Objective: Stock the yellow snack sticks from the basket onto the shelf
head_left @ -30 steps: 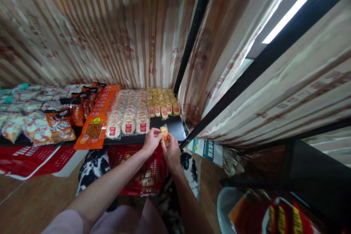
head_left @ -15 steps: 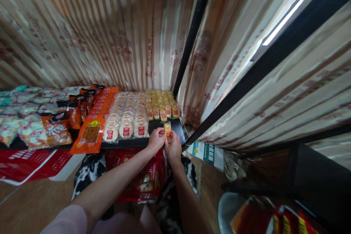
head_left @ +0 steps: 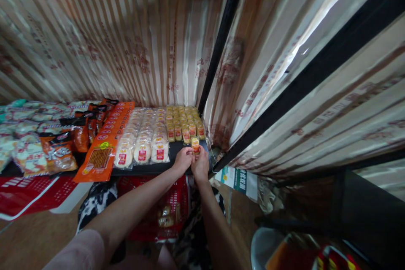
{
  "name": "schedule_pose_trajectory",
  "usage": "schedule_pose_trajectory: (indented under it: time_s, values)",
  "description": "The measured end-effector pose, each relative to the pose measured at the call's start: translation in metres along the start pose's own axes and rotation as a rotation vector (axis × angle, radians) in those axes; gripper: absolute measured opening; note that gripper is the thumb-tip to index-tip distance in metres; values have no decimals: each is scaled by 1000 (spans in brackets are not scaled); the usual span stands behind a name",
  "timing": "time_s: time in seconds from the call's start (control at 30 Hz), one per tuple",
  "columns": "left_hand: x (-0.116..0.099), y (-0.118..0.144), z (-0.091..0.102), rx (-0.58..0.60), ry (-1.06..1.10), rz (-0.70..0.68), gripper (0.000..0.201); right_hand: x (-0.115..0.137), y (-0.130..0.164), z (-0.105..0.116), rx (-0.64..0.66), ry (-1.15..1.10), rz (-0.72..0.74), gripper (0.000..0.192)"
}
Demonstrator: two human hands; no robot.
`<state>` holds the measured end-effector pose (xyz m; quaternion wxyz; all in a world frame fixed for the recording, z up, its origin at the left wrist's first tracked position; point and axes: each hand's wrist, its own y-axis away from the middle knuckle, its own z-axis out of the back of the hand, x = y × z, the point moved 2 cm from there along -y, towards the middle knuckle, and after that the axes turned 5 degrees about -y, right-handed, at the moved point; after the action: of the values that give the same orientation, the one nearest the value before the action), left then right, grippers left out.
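Observation:
Both hands meet around one small yellow wrapped snack cake [head_left: 195, 144] at the front of the dark shelf [head_left: 177, 152]. My left hand [head_left: 184, 159] pinches its left side, and my right hand [head_left: 200, 163] grips its right side and lower end. Just beyond it stand tight rows of matching yellow snack cakes [head_left: 182, 124]. Left of those lie rows of round white wrapped rice crackers [head_left: 160, 149] with red labels. In the red basket [head_left: 136, 183] below the shelf edge, several wrapped yellowish pieces [head_left: 166, 216] show between my arms.
Farther left on the shelf are a long orange snack strip [head_left: 99, 156], orange bags [head_left: 58, 152] and white bags [head_left: 30, 152]. A black post [head_left: 218, 50] and a slanted black bar [head_left: 284, 101] frame the right. A white tub [head_left: 257, 244] stands low at right.
Both hands have moved slightly forward, carrying the yellow snack cake closer to the front of its rows. The view has shifted a little.

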<state>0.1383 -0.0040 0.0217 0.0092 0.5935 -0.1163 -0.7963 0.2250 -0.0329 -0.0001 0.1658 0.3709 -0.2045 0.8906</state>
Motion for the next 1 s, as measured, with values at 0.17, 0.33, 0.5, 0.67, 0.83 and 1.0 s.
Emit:
schedule_pose_trajectory:
  time_s: [0.17,0.33,0.5,0.67,0.83,1.0]
  values:
    - [-10,-9,-5,37,11,16,29,-9,-14,-9,-46,-60,44,51]
    - [-12,-21,-11,79,-39,16,32,-16,-28,-18,-93,-66,78,53]
    - [-13,-32,-16,91,-75,39,39,-21,-36,-24,-123,-99,99,56]
    - [-8,-42,-20,58,-97,31,45,-24,-38,-29,-133,-144,138,58]
    - [-3,-52,-23,9,-155,6,45,-27,-41,-31,-129,-160,148,57]
    - [-6,-52,-22,-23,-209,-7,46,-29,-42,-32,-115,-182,207,56]
